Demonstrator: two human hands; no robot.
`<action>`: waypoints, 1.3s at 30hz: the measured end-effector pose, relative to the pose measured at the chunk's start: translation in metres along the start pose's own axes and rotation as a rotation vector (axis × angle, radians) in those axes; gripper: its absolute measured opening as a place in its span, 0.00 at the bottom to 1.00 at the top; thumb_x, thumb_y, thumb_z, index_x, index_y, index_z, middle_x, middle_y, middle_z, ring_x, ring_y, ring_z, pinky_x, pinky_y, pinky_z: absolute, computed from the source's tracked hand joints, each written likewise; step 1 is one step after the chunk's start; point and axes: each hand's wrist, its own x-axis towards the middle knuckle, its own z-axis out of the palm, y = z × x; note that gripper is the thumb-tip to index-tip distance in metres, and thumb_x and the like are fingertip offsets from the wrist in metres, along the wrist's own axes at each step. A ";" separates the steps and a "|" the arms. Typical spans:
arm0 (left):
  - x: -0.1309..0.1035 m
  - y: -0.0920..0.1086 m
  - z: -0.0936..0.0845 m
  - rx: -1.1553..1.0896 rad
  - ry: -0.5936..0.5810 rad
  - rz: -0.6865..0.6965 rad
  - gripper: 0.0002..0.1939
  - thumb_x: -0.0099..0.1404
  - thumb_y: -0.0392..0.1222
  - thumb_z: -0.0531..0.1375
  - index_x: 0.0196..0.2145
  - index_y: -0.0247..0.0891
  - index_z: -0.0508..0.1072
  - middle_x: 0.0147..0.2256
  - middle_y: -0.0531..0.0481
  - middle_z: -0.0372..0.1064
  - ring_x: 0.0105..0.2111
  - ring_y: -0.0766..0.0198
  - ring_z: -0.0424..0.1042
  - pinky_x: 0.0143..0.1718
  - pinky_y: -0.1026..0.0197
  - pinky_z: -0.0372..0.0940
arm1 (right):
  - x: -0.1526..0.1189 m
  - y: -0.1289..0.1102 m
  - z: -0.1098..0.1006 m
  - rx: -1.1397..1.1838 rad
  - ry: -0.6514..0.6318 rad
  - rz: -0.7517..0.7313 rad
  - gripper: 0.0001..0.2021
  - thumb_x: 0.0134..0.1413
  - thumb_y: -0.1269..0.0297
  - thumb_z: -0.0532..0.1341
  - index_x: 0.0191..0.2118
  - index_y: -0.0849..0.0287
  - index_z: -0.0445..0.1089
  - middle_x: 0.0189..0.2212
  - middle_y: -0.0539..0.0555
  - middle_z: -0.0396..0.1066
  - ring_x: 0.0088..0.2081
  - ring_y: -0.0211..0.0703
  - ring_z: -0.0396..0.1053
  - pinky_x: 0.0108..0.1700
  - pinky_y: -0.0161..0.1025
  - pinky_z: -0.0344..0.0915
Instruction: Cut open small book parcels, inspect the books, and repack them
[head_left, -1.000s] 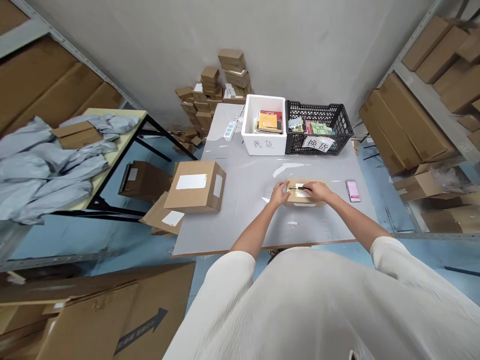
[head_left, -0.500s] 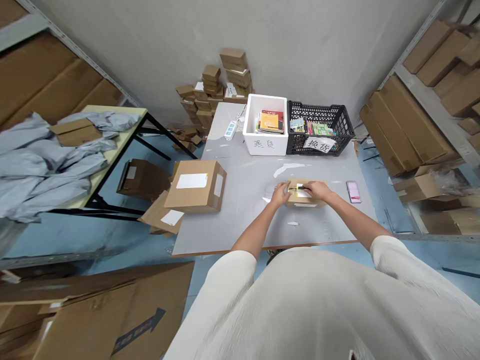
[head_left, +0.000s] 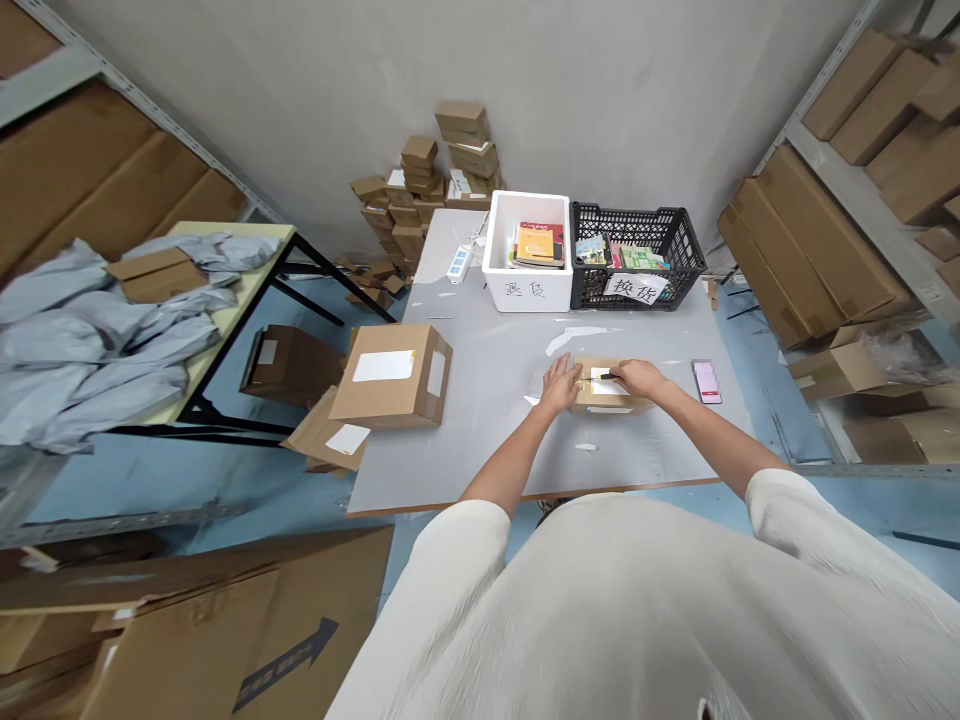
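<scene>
A small brown cardboard box with a white label on top lies on the grey table in front of me. My left hand rests against the box's left end, its fingers stretched out and partly spread. Above the right part of the box, my right hand is closed around a dark, slim utility knife. The knife points left across the label, towards my left hand. Its tip is too small to make out clearly.
Left on the table stands a larger carton; a phone lies at the right. Behind are a white bin and black crate holding books, and a power strip. Grey parcels cover a side table.
My right hand has shifted slightly right along the box with the knife. My left fingers are a little more spread at the box's left end. The view has tilted slightly.
</scene>
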 end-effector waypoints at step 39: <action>0.002 0.069 0.005 0.250 -0.147 0.079 0.34 0.67 0.34 0.62 0.69 0.46 0.68 0.70 0.36 0.62 0.72 0.40 0.57 0.74 0.35 0.50 | -0.100 0.175 0.056 0.338 0.085 0.207 0.17 0.71 0.53 0.60 0.53 0.52 0.83 0.40 0.57 0.82 0.40 0.50 0.76 0.40 0.39 0.64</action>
